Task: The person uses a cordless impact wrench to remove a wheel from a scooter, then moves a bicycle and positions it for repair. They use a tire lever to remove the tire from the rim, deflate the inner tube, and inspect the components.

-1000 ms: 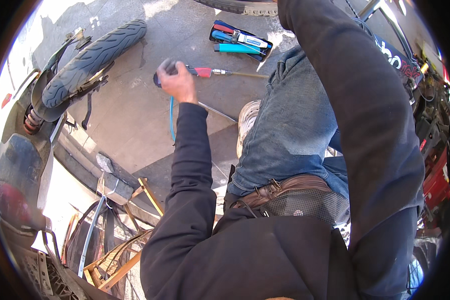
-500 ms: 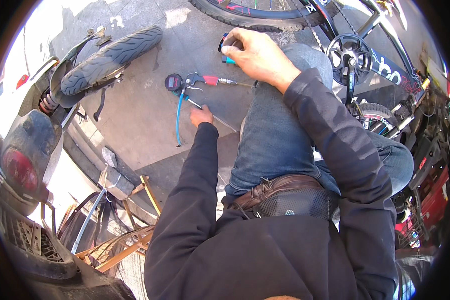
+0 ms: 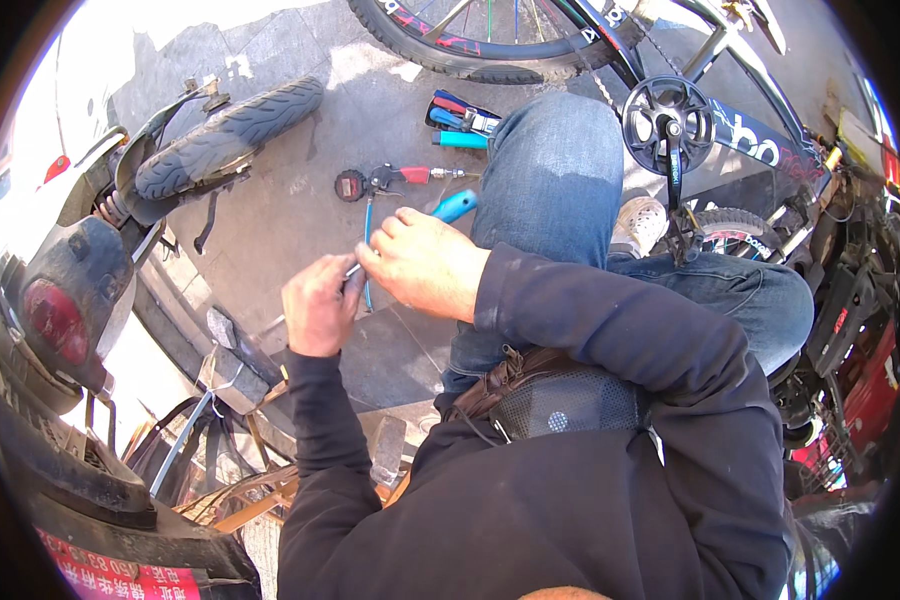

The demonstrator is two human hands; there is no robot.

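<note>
My left hand [image 3: 319,298] and my right hand [image 3: 418,258] meet above the ground left of my knee, both closed on a long tool with a blue handle [image 3: 455,205] and a thin metal shaft. The handle points up to the right; much of the shaft is hidden by my fingers. Just beyond lies an inflator gun [image 3: 388,176] with a round gauge [image 3: 350,185], a red grip [image 3: 415,174] and a thin blue hose [image 3: 367,225]. Farther off, beside my knee, is a dark tray of tools [image 3: 462,112] with red, blue and teal handles.
A bicycle with wheel [image 3: 440,50], crankset [image 3: 667,122] and dark frame [image 3: 740,130] lies beyond my knee [image 3: 560,150]. A scooter [image 3: 75,300] with a rear tyre [image 3: 225,135] lines the left. A stone block [image 3: 238,390] sits low left. Red and black machinery [image 3: 860,380] crowds the right.
My left hand went down to the long tool by the gauge and has lifted it toward me. My right hand came down from the bicycle and has closed on the tool too.
</note>
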